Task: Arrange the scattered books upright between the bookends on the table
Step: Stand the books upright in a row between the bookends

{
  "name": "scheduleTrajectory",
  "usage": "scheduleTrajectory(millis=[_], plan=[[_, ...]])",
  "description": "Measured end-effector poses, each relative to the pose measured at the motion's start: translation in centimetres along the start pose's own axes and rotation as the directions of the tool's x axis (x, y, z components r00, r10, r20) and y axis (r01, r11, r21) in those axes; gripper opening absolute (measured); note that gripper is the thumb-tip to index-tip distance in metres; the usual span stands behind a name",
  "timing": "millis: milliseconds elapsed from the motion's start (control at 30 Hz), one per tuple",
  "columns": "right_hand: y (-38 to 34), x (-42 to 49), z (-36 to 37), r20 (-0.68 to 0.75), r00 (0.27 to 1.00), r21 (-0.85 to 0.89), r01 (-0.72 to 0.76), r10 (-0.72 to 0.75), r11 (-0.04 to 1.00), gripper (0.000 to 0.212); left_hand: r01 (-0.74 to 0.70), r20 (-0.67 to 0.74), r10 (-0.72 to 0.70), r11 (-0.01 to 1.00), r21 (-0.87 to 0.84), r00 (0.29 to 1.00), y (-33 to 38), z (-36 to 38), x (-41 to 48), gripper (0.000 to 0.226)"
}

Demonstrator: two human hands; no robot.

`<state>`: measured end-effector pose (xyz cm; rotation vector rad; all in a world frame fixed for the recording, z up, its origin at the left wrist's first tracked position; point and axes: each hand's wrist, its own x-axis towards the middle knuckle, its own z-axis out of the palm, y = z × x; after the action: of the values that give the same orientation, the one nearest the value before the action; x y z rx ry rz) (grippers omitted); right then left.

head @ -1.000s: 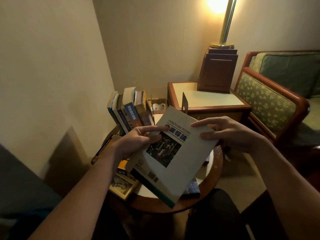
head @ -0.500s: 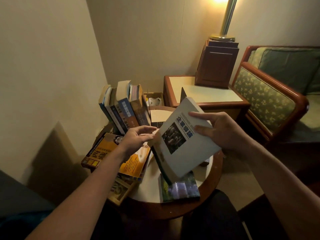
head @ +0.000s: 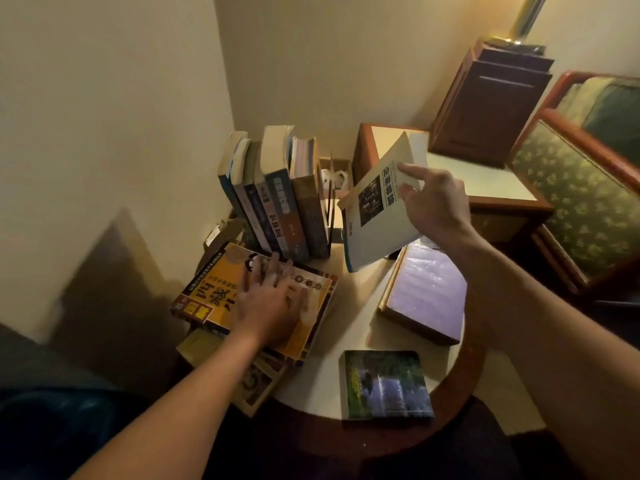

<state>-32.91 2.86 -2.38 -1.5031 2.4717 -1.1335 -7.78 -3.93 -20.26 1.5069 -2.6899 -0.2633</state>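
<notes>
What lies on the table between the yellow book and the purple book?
Nothing: in the head view only bare tabletop separates the yellow book from the purple book.

Five upright books point(head: 280, 206) stand in one row beside one bookend point(head: 331, 216). One white book point(head: 377, 233) is held aloft. Lying flat are one yellow book point(head: 214, 289), one purple book point(head: 426, 289), one green book point(head: 386, 384) and at least one lower book point(head: 258, 386) beneath.

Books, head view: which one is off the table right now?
The white book, gripped by the right hand and tilted in the air. The others stand in the row or lie flat.
</notes>
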Motion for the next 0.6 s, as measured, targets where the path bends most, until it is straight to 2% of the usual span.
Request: scheduleTrajectory(millis=[200,333,400,467,600], plan=[[-2.7,3.6,4.3,0.102,0.994,-0.007,-0.048,0.048,0.999,0.043,-0.032,-0.055,0.031,0.999,-0.024,0.998,-0.2,0.4,-0.6,0.072],[-3.5,5.3,5.8,0.284,0.959,0.031,-0.022,0.013,0.999,0.052,-0.026,-0.061,0.025,1.000,-0.011,0.998,-0.2,0.7,-0.6,0.070],[-3.5,5.5,6.4,0.354,0.935,0.033,0.017,-0.028,0.999,0.054,-0.031,-0.072,0.031,0.999,-0.008,0.997,-0.3,0.7,-0.5,0.068],[-3.4,5.2,7.1,0.363,0.928,0.002,0.093,-0.088,0.996,0.060,-0.038,-0.069,0.037,0.999,-0.012,0.997,-0.3,0.7,-0.5,0.068],[-2.7,3.9,7.8,0.368,0.891,0.056,0.266,-0.267,0.962,0.088,-0.057,-0.099,0.055,0.998,-0.012,0.994,-0.3,0.6,-0.6,0.067]])
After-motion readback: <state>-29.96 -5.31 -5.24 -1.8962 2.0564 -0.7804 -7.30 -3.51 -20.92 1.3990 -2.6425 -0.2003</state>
